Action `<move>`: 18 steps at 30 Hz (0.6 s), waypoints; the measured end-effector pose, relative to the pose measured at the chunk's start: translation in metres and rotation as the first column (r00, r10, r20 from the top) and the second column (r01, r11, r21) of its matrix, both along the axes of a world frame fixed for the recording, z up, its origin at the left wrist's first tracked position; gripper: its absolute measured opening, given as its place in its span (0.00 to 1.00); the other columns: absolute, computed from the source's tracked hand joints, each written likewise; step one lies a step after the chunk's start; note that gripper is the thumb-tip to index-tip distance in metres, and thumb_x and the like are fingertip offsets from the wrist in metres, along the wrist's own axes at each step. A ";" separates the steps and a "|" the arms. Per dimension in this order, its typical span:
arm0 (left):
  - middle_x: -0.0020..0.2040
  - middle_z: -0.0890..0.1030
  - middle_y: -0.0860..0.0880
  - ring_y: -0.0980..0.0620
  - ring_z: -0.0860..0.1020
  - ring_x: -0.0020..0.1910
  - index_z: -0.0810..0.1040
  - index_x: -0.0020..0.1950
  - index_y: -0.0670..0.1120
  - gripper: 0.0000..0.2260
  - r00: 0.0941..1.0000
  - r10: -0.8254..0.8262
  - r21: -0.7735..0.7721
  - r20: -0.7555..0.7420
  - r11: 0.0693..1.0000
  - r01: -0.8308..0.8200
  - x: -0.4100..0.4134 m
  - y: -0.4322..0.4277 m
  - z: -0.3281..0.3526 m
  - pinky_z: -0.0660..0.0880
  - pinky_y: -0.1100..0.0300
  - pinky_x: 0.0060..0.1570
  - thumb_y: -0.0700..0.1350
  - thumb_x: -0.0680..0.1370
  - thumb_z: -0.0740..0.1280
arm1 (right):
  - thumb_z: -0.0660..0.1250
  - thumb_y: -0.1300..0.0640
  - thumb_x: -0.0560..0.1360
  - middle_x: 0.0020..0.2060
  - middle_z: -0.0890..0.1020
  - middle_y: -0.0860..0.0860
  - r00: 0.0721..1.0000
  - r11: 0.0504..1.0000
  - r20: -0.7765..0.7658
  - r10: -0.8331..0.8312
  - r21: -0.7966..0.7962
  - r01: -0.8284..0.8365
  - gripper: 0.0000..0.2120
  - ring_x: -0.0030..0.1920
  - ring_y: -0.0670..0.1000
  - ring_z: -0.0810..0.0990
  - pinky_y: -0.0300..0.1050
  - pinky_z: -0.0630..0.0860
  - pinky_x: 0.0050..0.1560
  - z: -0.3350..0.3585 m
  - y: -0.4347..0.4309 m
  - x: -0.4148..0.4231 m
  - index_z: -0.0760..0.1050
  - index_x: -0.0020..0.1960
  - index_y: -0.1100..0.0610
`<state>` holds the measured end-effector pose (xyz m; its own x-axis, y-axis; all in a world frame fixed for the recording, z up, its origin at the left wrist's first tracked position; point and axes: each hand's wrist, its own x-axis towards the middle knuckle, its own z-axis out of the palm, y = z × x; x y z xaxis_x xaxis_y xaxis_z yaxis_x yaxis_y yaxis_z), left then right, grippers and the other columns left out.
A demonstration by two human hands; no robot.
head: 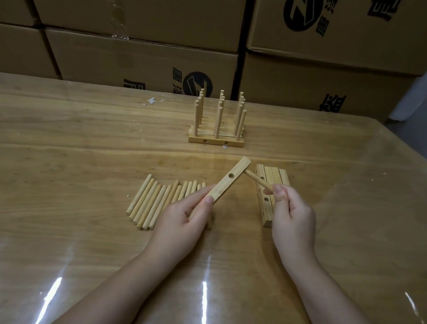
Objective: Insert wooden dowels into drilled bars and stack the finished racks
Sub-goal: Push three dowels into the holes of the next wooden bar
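- Left hand (185, 218) grips the near end of a drilled bar (228, 182), thumb on top and fingers curled under. Right hand (292, 216) pinches one dowel (258, 180) near its end, between thumb and fingers.
- Far left: loose dowels (153, 200) lie side by side on the table (56, 136), with the right end of the row hidden under the left hand. They're round and light, so they'll likely roll if nudged.
- Bar: held off the table, angled up and away to the right, one open hole showing mid-length. It looks light and stiff, and the flat faces are easy to grip. An end hold gives poor support, so I'd back it up nearer the hole being filled.
- Centre, further back: finished racks (216, 141) are packed together with dowels upright. They're well apart from the hands and not in the way.
- Dowel: tip meets the bar's far end from the right; can't tell if it's in a hole. It's thin, smooth and stiff, so push along its axis, since side load would probably bind it.
- Right: spare bars (274, 173) stand on edge, side by side, just behind the right hand. An easy knock-over risk.
- Back: cardboard boxes (142, 15) stacked along the rear, no obstruction. The glossy film on the table means parts may slide.
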<state>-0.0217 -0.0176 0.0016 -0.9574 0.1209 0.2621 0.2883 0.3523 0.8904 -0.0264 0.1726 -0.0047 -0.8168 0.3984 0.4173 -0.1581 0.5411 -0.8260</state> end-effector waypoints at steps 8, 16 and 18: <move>0.41 0.80 0.70 0.69 0.77 0.42 0.73 0.55 0.70 0.12 1.000 -0.018 0.006 -0.024 1.000 0.018 0.001 0.001 0.003 0.68 0.76 0.40 0.53 0.77 0.59 | 0.63 0.56 0.77 0.41 0.78 0.47 0.998 0.973 -0.038 0.046 0.228 -0.036 0.09 0.38 0.44 0.75 0.32 0.67 0.35 0.003 -0.001 0.001 0.80 0.50 0.59; 0.33 0.77 0.69 0.72 0.74 0.37 0.74 0.53 0.71 0.14 0.995 -0.077 0.016 -0.069 0.997 0.078 0.001 0.000 0.001 0.66 0.78 0.37 0.51 0.79 0.57 | 0.62 0.58 0.78 0.40 0.81 0.51 1.000 0.901 -0.002 0.027 0.433 -0.023 0.09 0.38 0.52 0.77 0.43 0.70 0.33 0.005 -0.002 0.002 0.78 0.48 0.62; 0.32 0.76 0.69 0.71 0.74 0.36 0.75 0.54 0.73 0.15 0.992 -0.101 0.020 -0.070 0.994 0.103 0.001 0.000 0.000 0.66 0.78 0.37 0.52 0.79 0.56 | 0.61 0.59 0.78 0.40 0.81 0.52 0.999 0.902 0.003 0.035 0.430 -0.033 0.09 0.38 0.54 0.77 0.47 0.72 0.34 0.005 -0.002 0.002 0.77 0.48 0.62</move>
